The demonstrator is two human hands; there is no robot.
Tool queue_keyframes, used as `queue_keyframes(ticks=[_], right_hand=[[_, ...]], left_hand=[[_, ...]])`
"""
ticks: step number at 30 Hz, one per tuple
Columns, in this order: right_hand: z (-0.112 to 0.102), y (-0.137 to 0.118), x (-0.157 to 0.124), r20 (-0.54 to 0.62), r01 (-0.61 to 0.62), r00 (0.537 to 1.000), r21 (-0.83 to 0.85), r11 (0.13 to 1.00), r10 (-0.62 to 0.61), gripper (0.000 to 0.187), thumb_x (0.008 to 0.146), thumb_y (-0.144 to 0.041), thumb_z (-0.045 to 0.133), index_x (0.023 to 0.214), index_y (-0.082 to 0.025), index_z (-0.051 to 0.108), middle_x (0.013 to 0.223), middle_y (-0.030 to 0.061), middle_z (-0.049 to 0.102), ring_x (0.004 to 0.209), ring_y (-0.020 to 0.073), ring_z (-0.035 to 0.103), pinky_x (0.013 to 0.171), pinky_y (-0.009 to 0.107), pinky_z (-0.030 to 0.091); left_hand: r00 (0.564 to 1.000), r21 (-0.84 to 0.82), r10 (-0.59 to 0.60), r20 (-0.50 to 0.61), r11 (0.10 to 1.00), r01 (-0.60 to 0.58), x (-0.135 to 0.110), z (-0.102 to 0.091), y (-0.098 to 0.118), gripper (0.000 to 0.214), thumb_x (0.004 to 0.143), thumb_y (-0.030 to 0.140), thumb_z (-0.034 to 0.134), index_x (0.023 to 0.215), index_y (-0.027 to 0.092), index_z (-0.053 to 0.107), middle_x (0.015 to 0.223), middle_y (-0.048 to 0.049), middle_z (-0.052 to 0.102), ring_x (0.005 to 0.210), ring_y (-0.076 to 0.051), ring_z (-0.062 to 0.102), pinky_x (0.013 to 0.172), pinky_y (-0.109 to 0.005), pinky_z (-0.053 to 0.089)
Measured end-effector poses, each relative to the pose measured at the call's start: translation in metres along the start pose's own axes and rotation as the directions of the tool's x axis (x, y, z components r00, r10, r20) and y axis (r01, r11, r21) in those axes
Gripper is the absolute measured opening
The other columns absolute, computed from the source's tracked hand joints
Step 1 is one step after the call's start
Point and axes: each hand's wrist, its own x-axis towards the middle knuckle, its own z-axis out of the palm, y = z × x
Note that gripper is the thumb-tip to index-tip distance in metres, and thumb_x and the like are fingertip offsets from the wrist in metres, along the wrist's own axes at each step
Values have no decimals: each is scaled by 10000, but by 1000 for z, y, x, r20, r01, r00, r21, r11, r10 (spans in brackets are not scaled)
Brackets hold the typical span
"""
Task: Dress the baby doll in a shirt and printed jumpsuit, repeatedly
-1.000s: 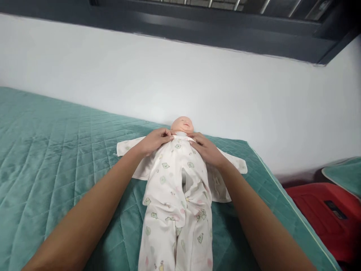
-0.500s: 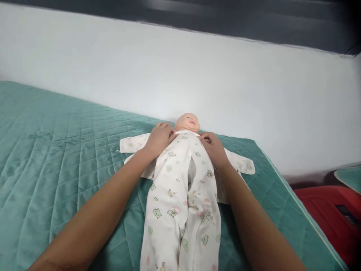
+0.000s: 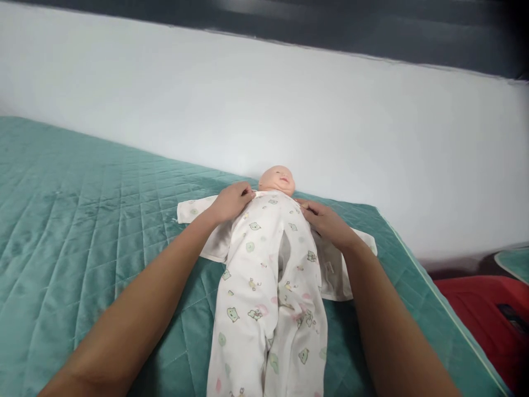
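A baby doll point(image 3: 276, 179) lies face up, its head toward the wall. White printed baby trousers point(image 3: 256, 264) cover its front from just below the chin, legs stretching toward me, with a slit at the crotch. Beneath them a white baby shirt point(image 3: 336, 278) is spread, sleeves out to both sides. My left hand point(image 3: 232, 201) is closed at the upper left corner of the trousers, fingertips curled on the edge by the doll's neck. My right hand point(image 3: 326, 223) pinches the upper right edge. The doll's body and limbs are hidden under the cloth.
Everything lies on a green quilted bed cover point(image 3: 103, 231). A white wall point(image 3: 206, 105) rises directly behind the doll's head. The bed's edge runs down the right, with a red object point(image 3: 483, 314), seemingly a chair, beside it.
My right hand has shifted slightly right and down, its wrist swinging outward and uncovering more of the shirt. My left hand has drawn a little left, its fingers more curled.
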Motion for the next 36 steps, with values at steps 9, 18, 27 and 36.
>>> queue_keyframes(ticks=[9,18,27,36], right_hand=[[1,7,5,-87,-52,995,-78,996,45,302,867,-507,525,765,-231,591,866,14,685,829,211,582,765,327,430],[13,23,19,-359,-117,933,-200,973,38,244,861,-416,493,700,-234,491,657,-13,544,661,175,477,633,309,345],[26,16,12,-343,24,938,-96,995,-56,242,885,-342,475,1007,-251,663,1063,44,718,977,246,630,884,395,457],[22,14,2,-152,148,973,-154,977,-172,408,967,-382,370,1264,-298,637,1306,8,644,1186,261,582,1024,438,426]], left_hand=[[993,257,-4,-117,966,34,19,17,-10,199,951,349,399,914,209,536,762,-56,627,721,-236,572,702,-325,376],[987,298,-48,-152,950,92,23,23,-12,240,968,371,357,988,201,526,805,-88,651,714,-249,584,663,-321,377],[990,264,38,-139,964,0,17,22,-15,156,933,280,444,980,229,584,972,-53,676,895,-232,603,686,-305,377],[948,393,248,-199,906,-155,-9,26,-23,208,948,260,479,1052,265,659,1105,-59,639,1086,-257,526,898,-396,385]])
